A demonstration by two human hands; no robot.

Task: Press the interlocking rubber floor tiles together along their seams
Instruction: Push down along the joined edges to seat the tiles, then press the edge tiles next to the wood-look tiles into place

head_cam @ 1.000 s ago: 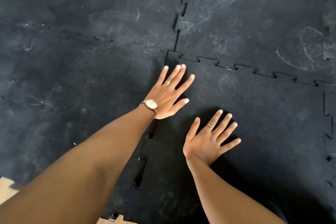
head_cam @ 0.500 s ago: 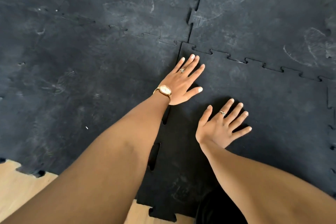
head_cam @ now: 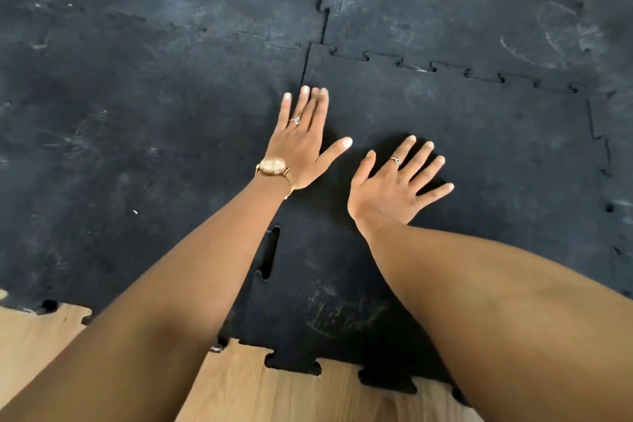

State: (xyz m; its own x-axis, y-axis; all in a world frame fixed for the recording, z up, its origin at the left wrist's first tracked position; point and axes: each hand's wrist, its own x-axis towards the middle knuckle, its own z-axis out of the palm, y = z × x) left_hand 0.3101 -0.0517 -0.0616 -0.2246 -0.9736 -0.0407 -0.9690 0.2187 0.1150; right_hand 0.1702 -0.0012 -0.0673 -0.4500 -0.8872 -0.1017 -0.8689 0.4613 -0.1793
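Black rubber floor tiles with jigsaw edges cover the floor. My left hand (head_cam: 303, 144), with a gold watch and a ring, lies flat and fingers spread on the seam (head_cam: 306, 68) between the near left tile (head_cam: 130, 154) and the near right tile (head_cam: 479, 154). My right hand (head_cam: 394, 185), also ringed, lies flat with fingers apart on the near right tile, just right of the left hand. Below my left wrist the seam gapes, with a dark slot (head_cam: 272, 252) between the tabs. The far seams look closed.
Bare wooden floor (head_cam: 274, 394) shows at the bottom, below the tiles' toothed front edge (head_cam: 294, 365). Two more tiles (head_cam: 462, 0) lie beyond, scuffed with pale marks. Another seam (head_cam: 603, 147) runs down the right side.
The view has shifted back, so more wooden floor shows. My left hand has turned its fingers straighter along the seam. My right hand has stayed flat on the near right tile.
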